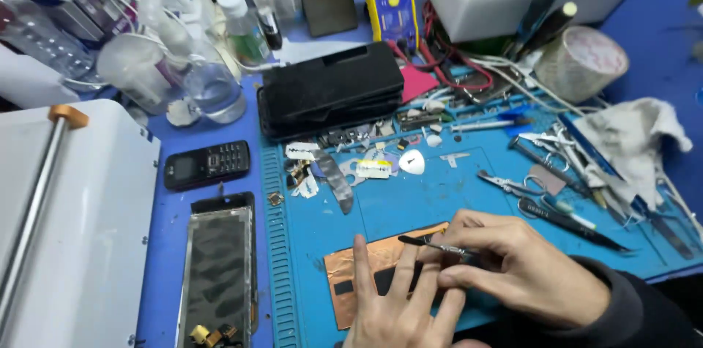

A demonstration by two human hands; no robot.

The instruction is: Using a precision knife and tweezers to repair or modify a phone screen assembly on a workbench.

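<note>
Standing at the far left of the worktop (176, 223) are clear plastic bottles (212, 88), one part filled with clear liquid, beside a small white-capped bottle (242, 26). Nearer me lies a stripped phone frame (217, 267), then a black keypad phone (206, 165). On the blue mat (410, 201) rests a copper-coloured panel (359, 275); the left hand (399, 304) presses flat on it, fingers spread. The right hand (512, 267) pinches thin tweezers (436, 245) over that panel. A roll of tape (582, 62) sits far right.
</note>
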